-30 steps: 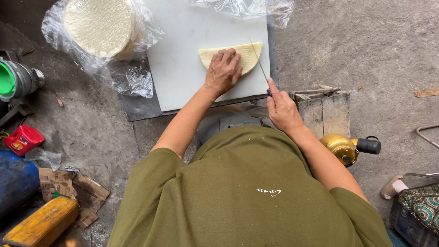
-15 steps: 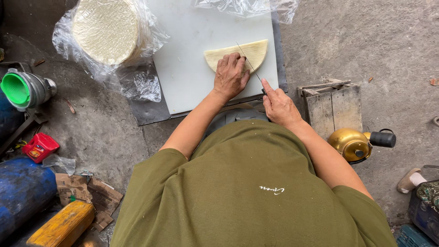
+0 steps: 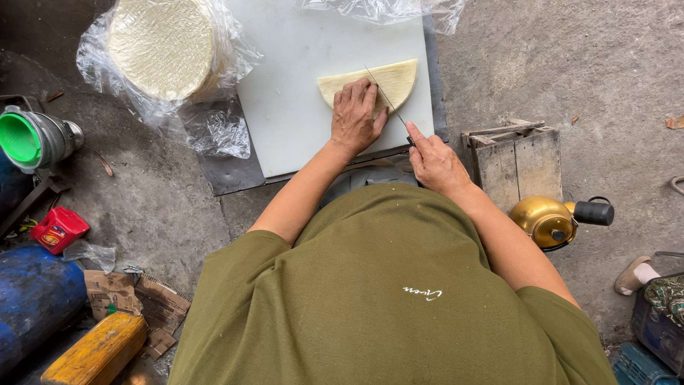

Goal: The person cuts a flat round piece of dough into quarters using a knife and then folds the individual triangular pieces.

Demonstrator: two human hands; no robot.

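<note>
A pale half-round stack of thin wrappers (image 3: 399,77) lies on a white cutting board (image 3: 292,107). My left hand (image 3: 356,114) presses flat on its near left part. My right hand (image 3: 433,158) grips a thin knife (image 3: 385,97) whose blade lies across the middle of the half-round, just right of my left fingers. A round stack of whole wrappers (image 3: 162,44) sits on clear plastic at the top left, apart from both hands.
A small wooden stool (image 3: 519,158) and a brass kettle (image 3: 548,219) stand at the right. On the left are a grey and green machine part (image 3: 35,138), a red container (image 3: 58,229), a blue drum (image 3: 32,299) and torn cardboard (image 3: 135,299). The floor is rough concrete.
The view has shifted slightly. My right hand has brought the knife blade further over the half-round wrappers, beside my left fingers. My left hand keeps pressing on them.
</note>
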